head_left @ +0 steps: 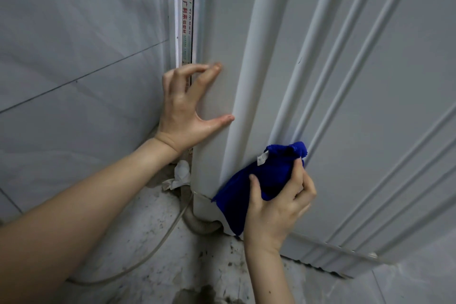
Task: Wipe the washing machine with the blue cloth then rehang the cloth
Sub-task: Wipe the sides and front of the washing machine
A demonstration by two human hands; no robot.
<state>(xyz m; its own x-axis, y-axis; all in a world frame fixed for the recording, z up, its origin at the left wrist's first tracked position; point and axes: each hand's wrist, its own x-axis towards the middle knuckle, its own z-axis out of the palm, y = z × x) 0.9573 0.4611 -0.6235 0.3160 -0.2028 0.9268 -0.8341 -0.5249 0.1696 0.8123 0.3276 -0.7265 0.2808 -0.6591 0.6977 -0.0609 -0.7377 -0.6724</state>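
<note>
— Location of the cloth (266, 177)?

— Bunched in the right hand (278, 205), fingers closed on it, pressed low against the washing machine (345, 106) near the floor (172, 242).

— Handling?

— Soft, light, limp, judged unlikely to slip; best gripped as a wad.

— Left hand (187, 106)?

— Fingers spread, holding nothing, fingertips braced on the machine's corner.

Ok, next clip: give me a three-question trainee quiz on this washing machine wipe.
1. True or false: the left hand holds the blue cloth.
2. Where is the cloth pressed? A) low on the washing machine, near its corner B) on the tiled wall C) on the floor
3. What lies on the floor by the machine's base?

Key: 1 false, the right hand holds it. 2 A. 3 a ribbed hose and a thin cable.
</note>
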